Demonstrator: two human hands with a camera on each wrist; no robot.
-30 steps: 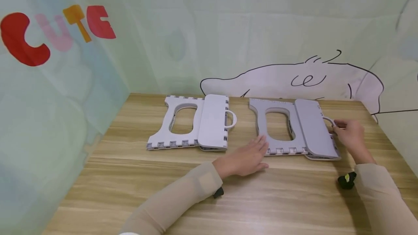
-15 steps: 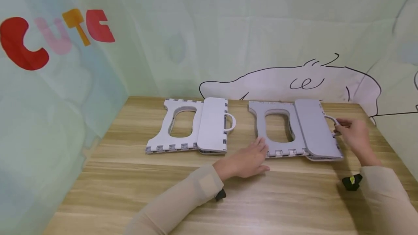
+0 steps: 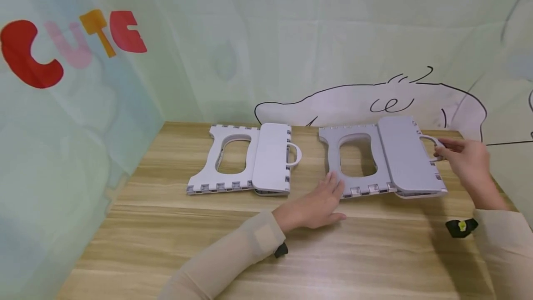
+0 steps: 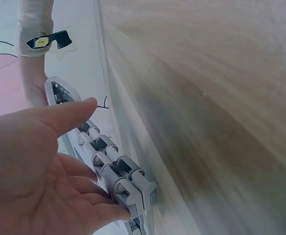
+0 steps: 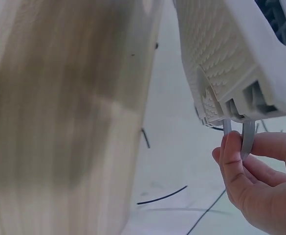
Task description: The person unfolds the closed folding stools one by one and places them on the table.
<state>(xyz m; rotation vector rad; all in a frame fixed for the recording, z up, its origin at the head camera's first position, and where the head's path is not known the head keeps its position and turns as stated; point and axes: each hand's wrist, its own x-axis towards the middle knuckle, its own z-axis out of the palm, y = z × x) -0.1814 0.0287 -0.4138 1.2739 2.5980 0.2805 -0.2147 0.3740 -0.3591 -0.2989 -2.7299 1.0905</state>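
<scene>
The wood-grain table [image 3: 125, 244] runs back to a printed cloth backdrop [image 3: 208, 59]. Near its far edge, toward the far right corner, is the gray folding stool [image 3: 405, 156], folded flat and tilted: its handle end is off the surface, while the opposite end appears to rest on it. The white folding stool [image 3: 270, 159] lies flat nearer the far left corner, well apart from the gray one and touched by neither hand.

The left hand [image 3: 314, 205] is spread fairly straight, its fingertips over the gray stool's near left corner; its grip is loose and closes on nothing. The right hand [image 3: 470, 161] has a pinching grip, thumb and fingers closed on the loop handle [image 3: 429, 138].

To raise this end well, the left fingers should keep a light, steady press so that the resting end acts as a pivot rather than sliding. Since only the near corner is steadied, an even pull at the middle of the loop would limit twisting. Hooking more fingers through would be surer than a pinch, and fingertips are best kept off the hinge gaps [image 3: 364, 190].
</scene>
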